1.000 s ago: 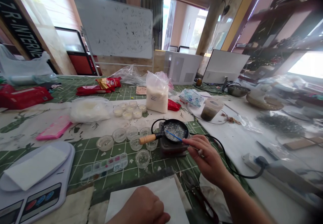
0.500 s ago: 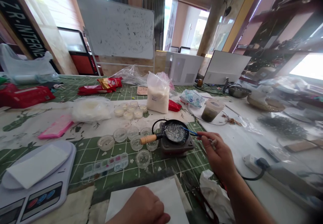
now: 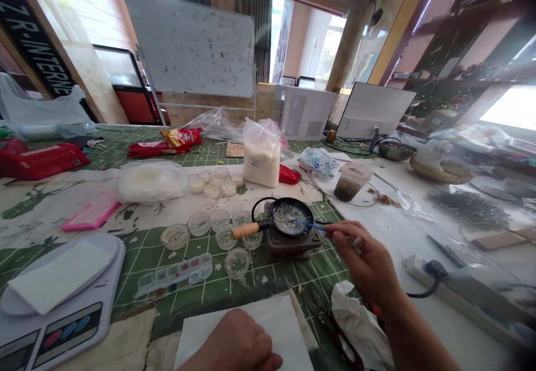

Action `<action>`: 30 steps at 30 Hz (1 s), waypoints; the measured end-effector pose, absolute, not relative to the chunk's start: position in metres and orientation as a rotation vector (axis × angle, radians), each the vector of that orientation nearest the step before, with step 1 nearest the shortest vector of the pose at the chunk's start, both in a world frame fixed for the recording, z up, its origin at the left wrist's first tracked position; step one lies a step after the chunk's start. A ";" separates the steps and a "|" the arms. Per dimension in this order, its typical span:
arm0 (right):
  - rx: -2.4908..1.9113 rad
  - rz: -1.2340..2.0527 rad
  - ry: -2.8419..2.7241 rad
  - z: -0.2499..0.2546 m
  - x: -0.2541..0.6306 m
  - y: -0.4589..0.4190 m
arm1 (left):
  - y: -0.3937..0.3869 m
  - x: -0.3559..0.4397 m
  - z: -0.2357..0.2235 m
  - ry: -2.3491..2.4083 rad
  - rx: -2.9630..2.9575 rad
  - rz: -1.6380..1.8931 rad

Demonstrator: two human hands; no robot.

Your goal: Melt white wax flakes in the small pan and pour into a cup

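My right hand pinches a thin blue stick, its far end inside a small black frying pan. Whitish bits in clear liquid lie in the pan. A wooden handle sticks out to the left. Under the pan is a small dark hot plate. My left hand rests closed on a sheet of white paper, and nothing shows in its fingers. Clear round cups stand left of the hot plate, beside a pill-box-like case with coloured contents.
A kitchen scale with folded paper stands at left. Behind the pan are a bag of pale granules and several filled cups. To the right are a cup of dark liquid and a power strip. Scissors and crumpled tissue lie in front.
My right hand has shifted slightly, and the blue stick now reaches further into the pan, toward its middle. My left hand stays put.
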State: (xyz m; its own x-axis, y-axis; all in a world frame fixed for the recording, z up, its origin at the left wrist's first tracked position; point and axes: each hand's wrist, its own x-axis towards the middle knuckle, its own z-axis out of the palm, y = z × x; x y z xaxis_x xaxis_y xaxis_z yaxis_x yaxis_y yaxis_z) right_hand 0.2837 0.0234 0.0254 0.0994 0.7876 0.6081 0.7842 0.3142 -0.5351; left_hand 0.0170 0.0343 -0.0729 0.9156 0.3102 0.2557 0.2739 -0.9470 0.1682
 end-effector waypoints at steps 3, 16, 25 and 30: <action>-1.496 -0.038 -1.598 0.023 0.284 0.026 | 0.035 0.018 -0.072 0.450 2.965 0.400; -1.319 0.183 -1.781 0.020 0.281 0.028 | 0.034 0.017 -0.075 0.454 2.931 0.450; -1.349 0.194 -1.753 0.020 0.281 0.029 | 0.034 0.017 -0.073 0.448 2.913 0.498; -1.507 0.048 -1.543 0.018 0.282 0.030 | 0.034 0.016 -0.074 0.422 2.914 0.518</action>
